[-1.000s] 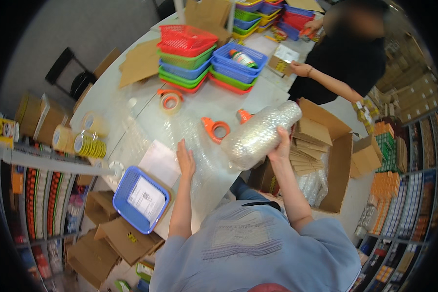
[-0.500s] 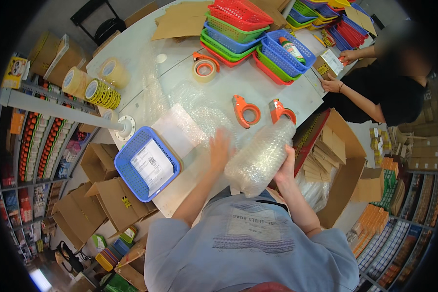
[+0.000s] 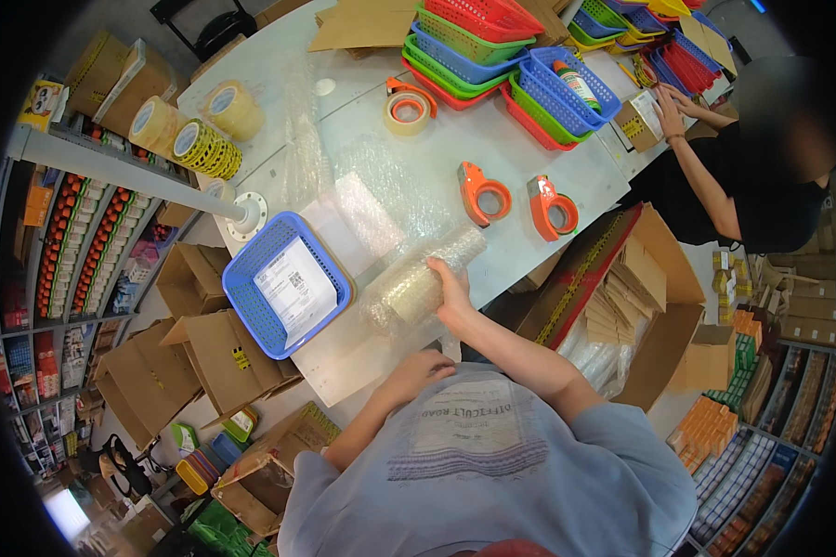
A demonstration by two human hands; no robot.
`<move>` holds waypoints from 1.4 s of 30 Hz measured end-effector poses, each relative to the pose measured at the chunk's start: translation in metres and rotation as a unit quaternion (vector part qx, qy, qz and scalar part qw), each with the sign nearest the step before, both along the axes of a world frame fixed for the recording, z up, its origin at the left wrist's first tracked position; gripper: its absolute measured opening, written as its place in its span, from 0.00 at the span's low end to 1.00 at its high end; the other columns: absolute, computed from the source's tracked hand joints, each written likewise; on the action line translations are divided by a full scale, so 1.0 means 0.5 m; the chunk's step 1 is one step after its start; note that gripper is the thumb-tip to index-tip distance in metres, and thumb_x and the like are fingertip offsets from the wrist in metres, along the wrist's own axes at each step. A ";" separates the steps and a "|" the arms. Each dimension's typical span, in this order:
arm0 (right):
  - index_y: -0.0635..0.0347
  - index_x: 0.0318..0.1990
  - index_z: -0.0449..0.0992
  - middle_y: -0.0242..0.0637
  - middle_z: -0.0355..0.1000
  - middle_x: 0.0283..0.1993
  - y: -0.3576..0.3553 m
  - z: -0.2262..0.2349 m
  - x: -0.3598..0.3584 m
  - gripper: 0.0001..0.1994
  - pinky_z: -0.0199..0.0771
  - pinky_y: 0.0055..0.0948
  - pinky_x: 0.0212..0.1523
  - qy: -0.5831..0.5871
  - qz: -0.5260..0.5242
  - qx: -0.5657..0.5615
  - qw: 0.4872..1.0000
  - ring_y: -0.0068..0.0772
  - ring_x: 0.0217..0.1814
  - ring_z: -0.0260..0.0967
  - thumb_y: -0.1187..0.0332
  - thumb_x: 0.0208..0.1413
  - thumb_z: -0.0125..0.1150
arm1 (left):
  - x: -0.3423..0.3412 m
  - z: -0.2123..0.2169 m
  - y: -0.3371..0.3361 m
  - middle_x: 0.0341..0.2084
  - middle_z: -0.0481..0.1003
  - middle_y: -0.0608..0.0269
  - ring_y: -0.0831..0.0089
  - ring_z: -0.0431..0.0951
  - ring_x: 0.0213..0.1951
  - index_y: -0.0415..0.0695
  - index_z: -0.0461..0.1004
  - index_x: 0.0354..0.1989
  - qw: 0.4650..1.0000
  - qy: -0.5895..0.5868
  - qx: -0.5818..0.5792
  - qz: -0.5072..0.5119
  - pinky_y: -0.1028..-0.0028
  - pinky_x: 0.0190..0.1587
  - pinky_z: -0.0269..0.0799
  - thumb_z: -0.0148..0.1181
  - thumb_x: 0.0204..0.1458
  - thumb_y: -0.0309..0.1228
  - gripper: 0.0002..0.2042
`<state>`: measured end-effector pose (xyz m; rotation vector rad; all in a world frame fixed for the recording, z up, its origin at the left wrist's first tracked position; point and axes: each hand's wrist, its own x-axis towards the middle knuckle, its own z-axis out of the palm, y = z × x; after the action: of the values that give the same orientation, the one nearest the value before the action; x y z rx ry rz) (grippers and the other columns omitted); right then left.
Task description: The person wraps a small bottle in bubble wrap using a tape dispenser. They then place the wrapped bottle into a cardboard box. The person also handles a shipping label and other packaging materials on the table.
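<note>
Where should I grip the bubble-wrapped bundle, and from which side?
Probably around the middle of the bubble-wrapped bundle, from its near right side, where the right hand is. It is long and rounded, slanting from near left to far right, so a hand there can curl across it.

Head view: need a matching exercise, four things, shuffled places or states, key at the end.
Things
1. Bubble-wrapped bundle
2. Blue basket nearest the white pole
3. Left hand
4. Large open cardboard box

Places or states
A. Close in front of the grey-blue shirt
B. Right of the table, with flat cardboard pieces inside
C. Touched by the right hand
D. Holds a white printed sheet

Pairs: 1-C, 2-D, 3-A, 4-B
</note>
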<state>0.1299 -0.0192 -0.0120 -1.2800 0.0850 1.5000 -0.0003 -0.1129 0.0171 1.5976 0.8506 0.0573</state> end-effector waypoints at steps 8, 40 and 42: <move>0.61 0.64 0.53 0.41 0.62 0.58 -0.018 -0.050 0.117 0.35 0.64 0.32 0.54 -0.139 0.303 -0.007 0.943 0.37 0.57 0.62 0.58 0.52 0.60 | 0.058 -0.009 0.157 0.55 0.59 0.45 0.48 0.58 0.58 0.54 0.47 0.68 0.858 0.271 0.386 0.204 0.53 0.56 0.55 0.76 0.22 0.41 0.58; 0.62 0.19 0.77 0.46 0.74 0.22 0.040 -0.181 0.350 0.22 0.71 0.37 0.33 -0.490 0.502 -0.038 0.712 0.44 0.28 0.74 0.49 0.46 0.59 | 0.050 0.099 0.233 0.47 0.69 0.51 0.54 0.70 0.45 0.45 0.45 0.68 0.899 0.224 0.320 0.198 0.61 0.48 0.63 0.73 0.17 0.40 0.60; 0.64 0.18 0.77 0.47 0.74 0.21 0.049 -0.213 0.382 0.22 0.70 0.36 0.31 -0.513 0.508 -0.046 0.691 0.42 0.25 0.73 0.50 0.46 0.61 | 0.003 0.093 0.235 0.46 0.70 0.49 0.53 0.70 0.45 0.44 0.45 0.68 0.908 0.194 0.293 0.230 0.61 0.47 0.64 0.72 0.18 0.40 0.60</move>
<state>0.3210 0.0052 -0.1187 -2.2583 -1.5308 1.3354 0.0013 0.0046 0.0637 1.9594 1.6297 0.3696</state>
